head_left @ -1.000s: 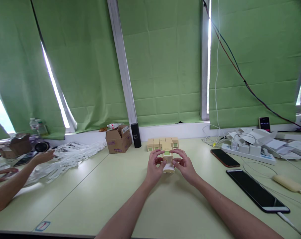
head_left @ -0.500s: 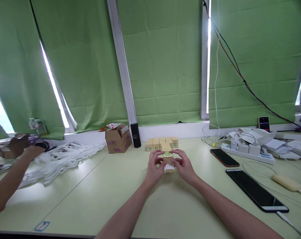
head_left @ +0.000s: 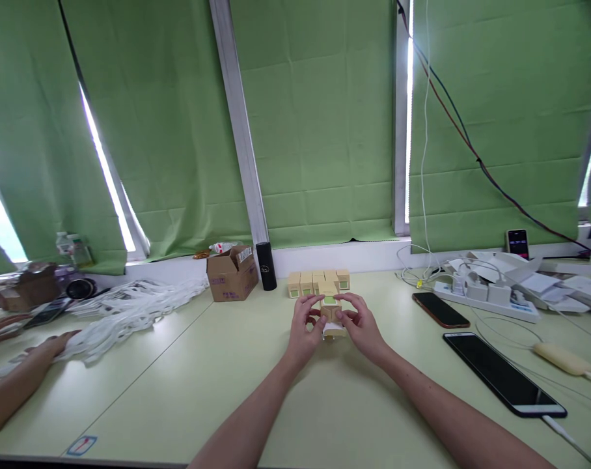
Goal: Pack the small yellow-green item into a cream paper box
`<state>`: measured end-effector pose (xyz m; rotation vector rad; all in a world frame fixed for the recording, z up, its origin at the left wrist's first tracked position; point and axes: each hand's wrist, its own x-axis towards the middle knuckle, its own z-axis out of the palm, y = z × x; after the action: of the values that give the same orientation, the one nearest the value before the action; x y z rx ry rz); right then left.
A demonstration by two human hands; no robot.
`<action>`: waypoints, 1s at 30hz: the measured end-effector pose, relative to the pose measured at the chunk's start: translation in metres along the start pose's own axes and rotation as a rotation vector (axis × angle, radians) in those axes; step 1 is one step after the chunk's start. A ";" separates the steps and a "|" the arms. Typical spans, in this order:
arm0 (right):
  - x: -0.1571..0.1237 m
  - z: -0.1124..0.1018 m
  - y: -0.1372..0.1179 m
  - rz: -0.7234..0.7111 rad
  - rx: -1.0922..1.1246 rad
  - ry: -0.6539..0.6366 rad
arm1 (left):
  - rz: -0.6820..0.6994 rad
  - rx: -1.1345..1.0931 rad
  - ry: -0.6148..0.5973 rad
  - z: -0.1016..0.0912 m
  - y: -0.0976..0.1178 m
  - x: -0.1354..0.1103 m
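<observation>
Between both my hands is a small tan cardboard box (head_left: 330, 312) with a green label on top and a pale flap at its near end. My left hand (head_left: 305, 329) grips its left side, thumb low and index finger on the upper edge. On the other side my right hand (head_left: 361, 327) grips it the same way. Just behind, a row of several similar small boxes (head_left: 306, 283) stands on the table, some with green-framed labels on their fronts. Whatever lies inside the held box cannot be made out.
Left of the row stand a black cylinder (head_left: 266, 266) and an open brown carton (head_left: 232, 273). White strips (head_left: 129, 312) and a co-worker's arm (head_left: 27, 378) are at far left. Phones (head_left: 503, 371), a power strip (head_left: 485, 299) and cables lie at right.
The co-worker's hand has come down from the dark round object onto the white strips, and another hand shows at the left edge. My hands stay on the box, with its near flap slightly shifted.
</observation>
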<state>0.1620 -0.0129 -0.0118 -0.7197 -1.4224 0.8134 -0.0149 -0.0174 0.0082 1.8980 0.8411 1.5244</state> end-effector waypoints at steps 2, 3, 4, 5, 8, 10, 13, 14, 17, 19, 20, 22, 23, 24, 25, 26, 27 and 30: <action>0.000 -0.001 0.000 0.004 0.009 0.006 | 0.001 -0.032 -0.043 -0.002 0.000 -0.001; 0.001 -0.001 0.000 0.006 0.014 0.009 | 0.002 -0.049 -0.064 -0.003 0.000 -0.002; 0.001 -0.002 0.000 0.009 0.019 0.012 | 0.003 -0.063 -0.086 -0.003 -0.001 -0.002; 0.001 -0.002 0.001 0.010 0.022 0.016 | 0.006 -0.074 -0.110 -0.004 -0.002 -0.002; 0.002 -0.003 0.002 0.007 0.033 0.031 | 0.019 -0.078 -0.171 -0.004 -0.007 -0.003; 0.002 -0.004 0.002 0.004 0.033 0.043 | 0.024 -0.064 -0.181 -0.003 -0.009 -0.003; 0.002 -0.004 0.002 0.006 0.011 0.049 | 0.013 -0.058 -0.165 -0.002 -0.009 -0.004; 0.002 -0.003 0.001 0.007 0.005 0.047 | 0.005 -0.061 -0.157 -0.002 -0.009 -0.004; 0.001 -0.002 -0.001 0.008 0.018 0.032 | -0.021 -0.074 -0.127 -0.001 -0.008 -0.003; 0.000 -0.002 -0.002 0.004 0.047 0.020 | -0.031 -0.085 -0.111 -0.001 -0.009 -0.002; 0.000 -0.002 -0.003 0.002 0.062 0.013 | -0.034 -0.093 -0.105 -0.001 -0.009 -0.001; -0.001 -0.002 -0.005 -0.008 0.088 -0.002 | -0.035 -0.119 -0.094 0.000 -0.009 0.000; -0.002 -0.002 -0.006 -0.015 0.096 -0.010 | -0.040 -0.139 -0.091 0.000 -0.009 0.000; -0.002 -0.002 -0.007 -0.021 0.100 -0.017 | -0.051 -0.163 -0.089 0.000 -0.008 0.000; -0.003 -0.002 -0.007 -0.026 0.101 -0.024 | -0.068 -0.189 -0.087 0.000 -0.007 0.000; -0.003 -0.002 -0.008 -0.029 0.100 -0.028 | -0.088 -0.216 -0.086 0.001 -0.006 0.000; -0.004 -0.002 -0.008 -0.030 0.097 -0.033 | -0.109 -0.239 -0.086 0.001 -0.005 0.000; -0.005 -0.001 -0.009 -0.035 0.094 -0.049 | -0.158 -0.265 -0.075 0.001 -0.001 0.000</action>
<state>0.1637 -0.0219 -0.0071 -0.6051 -1.4268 0.8697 -0.0142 -0.0169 0.0069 1.6460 0.6998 1.3851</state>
